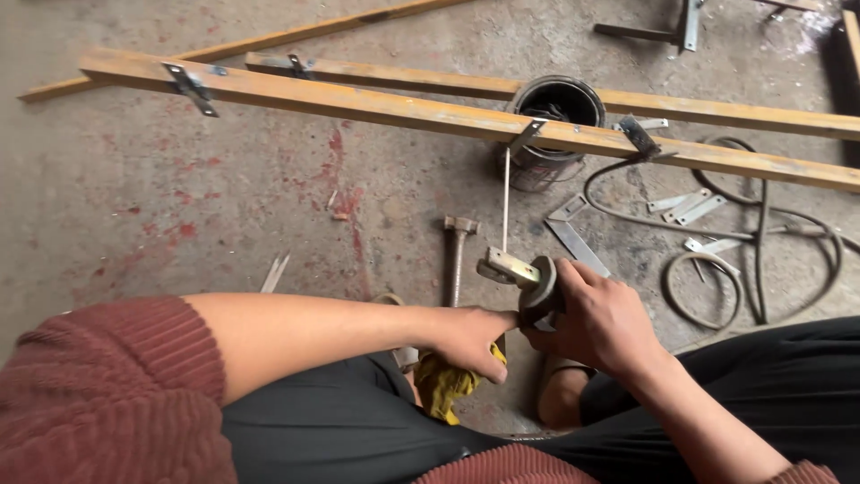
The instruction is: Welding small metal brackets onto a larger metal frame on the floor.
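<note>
My right hand [602, 324] grips a welding electrode holder [536, 285] with a dark round body and a yellowish jaw [510, 266]. A thin pale welding rod [505, 193] rises from the jaw towards a small metal bracket [527, 134] on the nearer yellow steel tube [358, 101]. My left hand [470, 341] is closed on a yellow cloth [443, 385] and touches the holder from the left. Both hands sit close together above my knees.
A dark paint can [551, 125] stands behind the tube. On the concrete floor lie a hammer [457, 251], a flat metal strip [578, 244], loose brackets [688, 206] and a looped cable [761, 242]. A second yellow tube [403, 79] runs behind.
</note>
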